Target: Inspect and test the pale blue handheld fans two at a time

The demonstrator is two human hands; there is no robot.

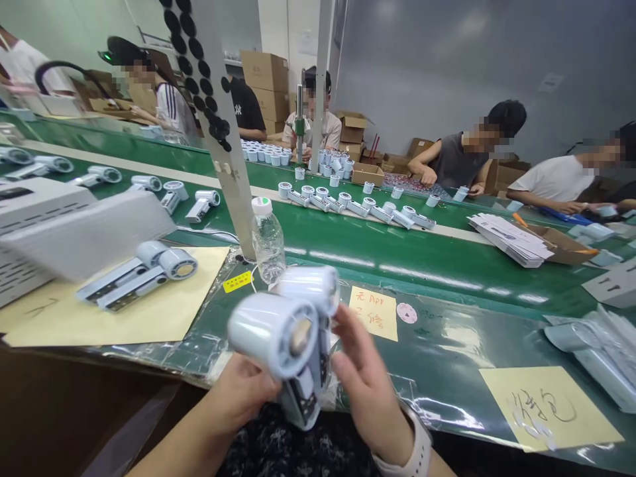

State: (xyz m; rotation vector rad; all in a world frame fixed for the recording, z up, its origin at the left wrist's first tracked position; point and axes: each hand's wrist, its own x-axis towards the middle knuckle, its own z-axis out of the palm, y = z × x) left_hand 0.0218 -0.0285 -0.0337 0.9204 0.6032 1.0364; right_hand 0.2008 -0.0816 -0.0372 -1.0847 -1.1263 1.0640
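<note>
In the head view, two light-blue, hair-dryer-shaped devices are held up close together above the table edge. My left hand grips the nearer device, thumb below its round head; its open handle shows circuit parts and points down. My right hand, wearing a pale watch, curls around the right side of the rear device. The nearer device hides much of the rear one. Two similar devices lie side by side on a yellow sheet to the left.
A plastic bottle stands beside a metal post. More devices sit along the green conveyor. Bagged devices and a yellow note lie at right. A white box is at left. Several people work across the line.
</note>
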